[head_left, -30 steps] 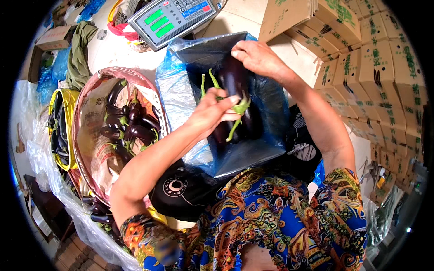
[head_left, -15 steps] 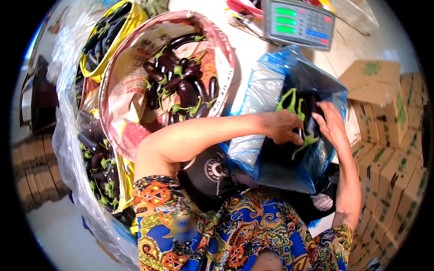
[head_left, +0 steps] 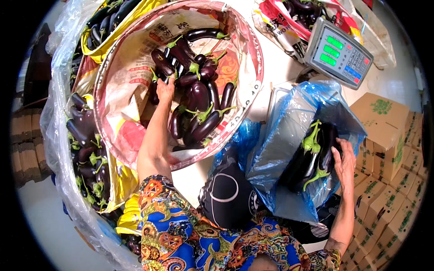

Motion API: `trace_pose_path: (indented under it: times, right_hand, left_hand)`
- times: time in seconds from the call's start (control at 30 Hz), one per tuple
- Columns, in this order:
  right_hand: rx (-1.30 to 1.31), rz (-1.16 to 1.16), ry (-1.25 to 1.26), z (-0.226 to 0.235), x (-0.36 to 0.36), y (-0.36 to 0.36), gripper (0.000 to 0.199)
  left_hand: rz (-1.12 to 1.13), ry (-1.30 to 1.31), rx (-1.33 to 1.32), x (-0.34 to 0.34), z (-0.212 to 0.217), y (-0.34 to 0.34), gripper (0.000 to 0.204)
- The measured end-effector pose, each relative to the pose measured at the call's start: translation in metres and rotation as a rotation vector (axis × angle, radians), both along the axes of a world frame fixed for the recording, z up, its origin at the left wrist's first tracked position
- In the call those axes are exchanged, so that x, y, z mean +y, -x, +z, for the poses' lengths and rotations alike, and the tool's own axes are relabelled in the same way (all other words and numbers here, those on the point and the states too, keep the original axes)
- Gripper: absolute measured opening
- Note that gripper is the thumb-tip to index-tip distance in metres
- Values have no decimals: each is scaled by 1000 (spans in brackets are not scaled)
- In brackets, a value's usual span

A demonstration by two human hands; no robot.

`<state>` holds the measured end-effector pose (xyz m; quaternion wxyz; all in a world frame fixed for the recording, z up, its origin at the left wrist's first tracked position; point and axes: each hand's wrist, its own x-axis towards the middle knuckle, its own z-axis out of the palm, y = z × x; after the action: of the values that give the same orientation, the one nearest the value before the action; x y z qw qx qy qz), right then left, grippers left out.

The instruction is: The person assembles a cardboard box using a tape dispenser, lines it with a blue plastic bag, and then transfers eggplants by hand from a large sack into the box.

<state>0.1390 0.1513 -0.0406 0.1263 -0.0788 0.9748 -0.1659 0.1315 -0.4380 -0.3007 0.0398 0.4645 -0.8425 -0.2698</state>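
Observation:
My left hand (head_left: 166,89) reaches into a large round basket (head_left: 247,97) lined with printed sacking, where several dark purple eggplants (head_left: 199,95) with green stems lie in a heap. Its thumb and forefinger are apart beside an eggplant (head_left: 162,62) at the heap's left side, and nothing shows lifted in them. On the right, a blue plastic bag (head_left: 285,131) stands wide at the mouth with several eggplants (head_left: 326,151) laid together inside. My right hand (head_left: 346,163), fingers stretched, rests against the right side of those eggplants.
A scale display (head_left: 339,53) with green screens stands beyond the bag. Cardboard boxes (head_left: 382,118) are stacked at the right. More eggplants (head_left: 88,149) fill yellow-edged sacks at the left, alongside clear plastic sheeting (head_left: 56,122). A red-and-white sack (head_left: 280,25) sits at the back.
My left hand has left the blue bag and moved left into the basket. My right hand stays at the bagged eggplants. The whole view has shifted, with the basket now more fully seen.

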Motion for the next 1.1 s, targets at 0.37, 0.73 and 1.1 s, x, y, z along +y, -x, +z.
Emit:
trace_pose_path:
  times: [0.37,0.73,1.1]
  right_hand:
    - [43,-2,-106,-14,-9,5,30]
    - [69,24,-154,-17,-8,7,30]
    - [59,12,-226,-20,-13,5,32]
  left_hand:
    - [343,-604,242,36,-50,59,67]
    - [583,-750,473,47,-38,96,43]
    - [-386,-181,500,116,33,79,34]
